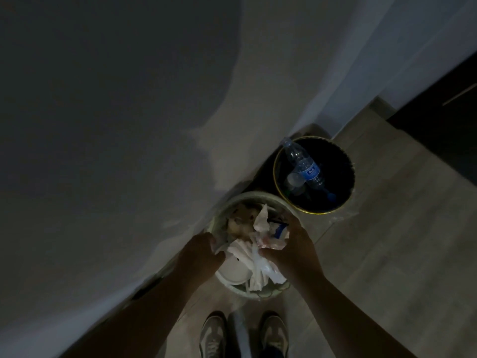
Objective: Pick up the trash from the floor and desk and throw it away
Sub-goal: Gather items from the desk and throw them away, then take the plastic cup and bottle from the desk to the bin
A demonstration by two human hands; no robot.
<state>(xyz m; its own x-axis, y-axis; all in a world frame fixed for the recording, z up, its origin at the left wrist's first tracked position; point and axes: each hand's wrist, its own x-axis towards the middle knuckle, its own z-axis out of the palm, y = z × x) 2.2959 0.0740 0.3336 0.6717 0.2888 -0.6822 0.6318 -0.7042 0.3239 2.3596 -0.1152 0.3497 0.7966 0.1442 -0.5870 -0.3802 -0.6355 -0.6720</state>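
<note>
A pale round trash bin [260, 197] stands on the floor by the wall, heaped with crumpled white paper [246, 251], a white lid or plate [233, 271] and a blue-and-white wrapper [280, 229]. My left hand [202, 251] rests over the bin's left rim, fingers curled against the trash. My right hand [291, 250] presses on the crumpled paper at the bin's right side, fingers closed on it. The scene is dim and details are hard to make out.
A black bin with a gold rim [277, 161] stands just beyond, holding clear plastic bottles [304, 166]. A grey wall [116, 125] runs along the left. Pale floor tiles [400, 228] spread right. My two shoes [213, 334] stand below the bin.
</note>
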